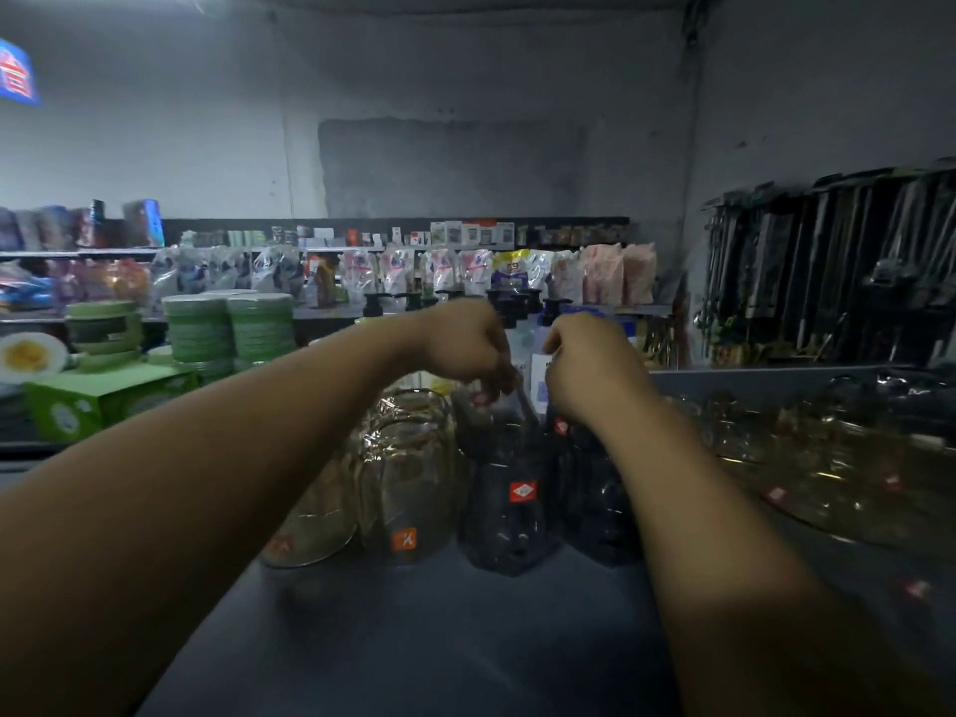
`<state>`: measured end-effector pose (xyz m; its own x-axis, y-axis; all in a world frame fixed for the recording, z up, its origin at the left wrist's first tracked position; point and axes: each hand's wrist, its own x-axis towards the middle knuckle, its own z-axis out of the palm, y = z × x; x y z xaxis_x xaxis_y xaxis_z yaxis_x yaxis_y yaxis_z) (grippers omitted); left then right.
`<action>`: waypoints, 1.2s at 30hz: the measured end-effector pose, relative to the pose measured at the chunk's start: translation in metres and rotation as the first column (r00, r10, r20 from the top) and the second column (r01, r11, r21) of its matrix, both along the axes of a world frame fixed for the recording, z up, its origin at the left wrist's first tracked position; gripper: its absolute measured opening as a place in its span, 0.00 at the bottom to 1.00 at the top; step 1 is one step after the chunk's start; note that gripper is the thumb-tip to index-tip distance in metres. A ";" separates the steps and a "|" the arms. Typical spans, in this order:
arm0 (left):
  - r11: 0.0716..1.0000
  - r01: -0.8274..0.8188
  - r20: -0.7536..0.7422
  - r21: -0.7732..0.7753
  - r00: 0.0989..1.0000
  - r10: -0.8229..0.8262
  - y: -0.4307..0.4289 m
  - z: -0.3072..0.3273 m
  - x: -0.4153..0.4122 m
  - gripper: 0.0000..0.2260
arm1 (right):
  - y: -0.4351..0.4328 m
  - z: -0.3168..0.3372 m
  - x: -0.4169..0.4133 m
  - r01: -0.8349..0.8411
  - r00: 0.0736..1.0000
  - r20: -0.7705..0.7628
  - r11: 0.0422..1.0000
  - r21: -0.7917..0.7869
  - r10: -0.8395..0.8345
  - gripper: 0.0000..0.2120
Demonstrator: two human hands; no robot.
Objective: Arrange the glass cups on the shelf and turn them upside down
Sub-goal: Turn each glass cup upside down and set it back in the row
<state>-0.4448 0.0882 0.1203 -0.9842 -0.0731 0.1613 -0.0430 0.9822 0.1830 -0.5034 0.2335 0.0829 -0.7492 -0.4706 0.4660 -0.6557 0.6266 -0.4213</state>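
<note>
Left hand pinches the top of a dark glass cup standing directly beneath it, while right hand likewise grips the neighbouring cup.

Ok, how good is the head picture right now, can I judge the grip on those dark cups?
Head view: dim, bluish light overall; the left hand and right hand are motion-blurred, so their grip cannot be told; the dark glass cups nearly merge with the shadow; the amber glass cups show small glints; wide-angle bending stretches the forearms at the edges.
</note>
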 end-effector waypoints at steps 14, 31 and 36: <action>0.753 0.162 -0.451 0.638 0.871 0.195 -0.033 -0.025 0.085 0.13 | 0.000 0.034 0.026 -0.286 0.829 0.269 0.784 -0.551 0.491 0.22; 0.988 -0.111 -0.129 0.108 0.984 0.125 -0.054 -0.046 0.088 0.18 | -0.047 0.042 -0.003 -0.348 0.934 0.261 0.785 0.513 0.243 0.35; 0.971 -0.179 -0.045 0.159 0.981 0.188 -0.067 -0.047 0.102 0.29 | -0.054 0.038 -0.005 -0.380 0.918 0.327 0.728 0.571 0.223 0.35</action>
<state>-0.3424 0.0208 0.0733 -0.9406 -0.2802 0.1920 -0.2045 0.9185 0.3384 -0.5084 0.1797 0.1204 -0.5611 -0.8116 -0.1629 -0.7932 0.5834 -0.1745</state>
